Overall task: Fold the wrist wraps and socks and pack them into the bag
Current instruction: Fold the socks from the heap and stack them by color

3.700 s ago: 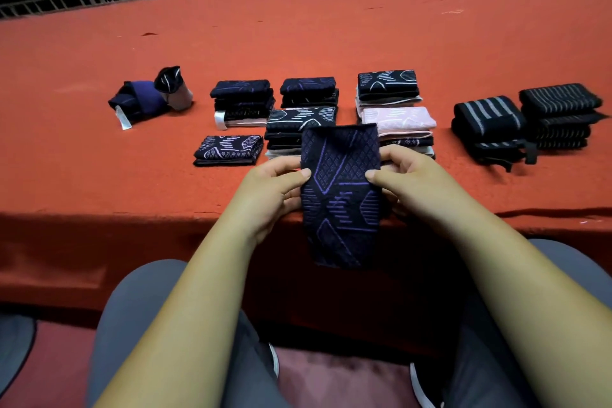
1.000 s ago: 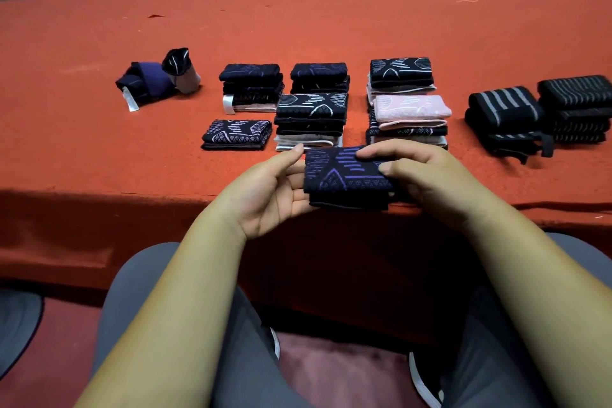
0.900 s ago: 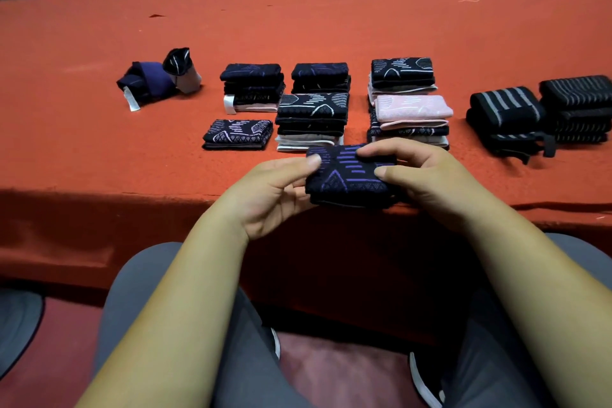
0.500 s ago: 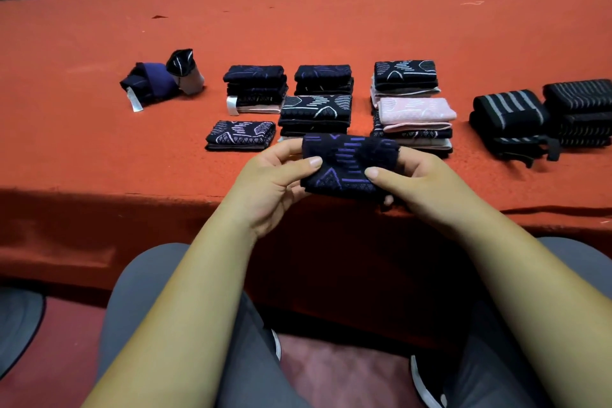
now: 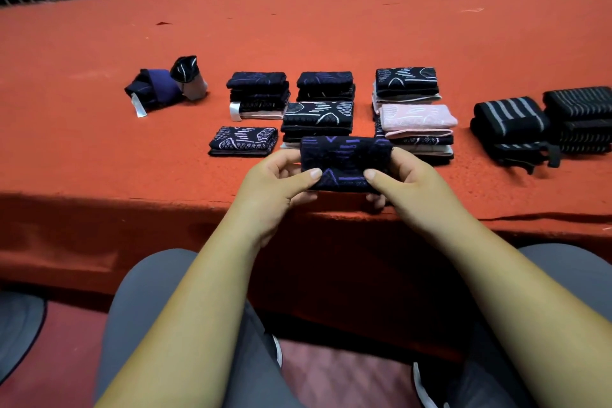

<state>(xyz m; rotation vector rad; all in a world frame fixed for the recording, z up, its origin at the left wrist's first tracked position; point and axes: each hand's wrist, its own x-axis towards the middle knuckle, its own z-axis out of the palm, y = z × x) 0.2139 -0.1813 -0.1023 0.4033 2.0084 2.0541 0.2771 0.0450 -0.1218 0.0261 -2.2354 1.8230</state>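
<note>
Between both hands [image 5: 275,185] [image 5: 407,182], a folded navy sock [image 5: 344,162] shows purple patterning.

Left hand [image 5: 273,187], right hand [image 5: 412,182] level, apparently pinching.

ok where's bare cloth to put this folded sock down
Bare red cloth lies left of the lone folded sock, in front of the rolled bundle; also the wide strip behind all stacks. Crowded: the middle stacks, through to the striped wraps.

Left forearm [image 5: 205,291] and right forearm [image 5: 490,275] bare to the frame edge. Grey trousers [image 5: 149,308], plain smooth fabric, on both thighs. Dark shoes [image 5: 422,387] with white edging, partly hidden by the legs.
</note>
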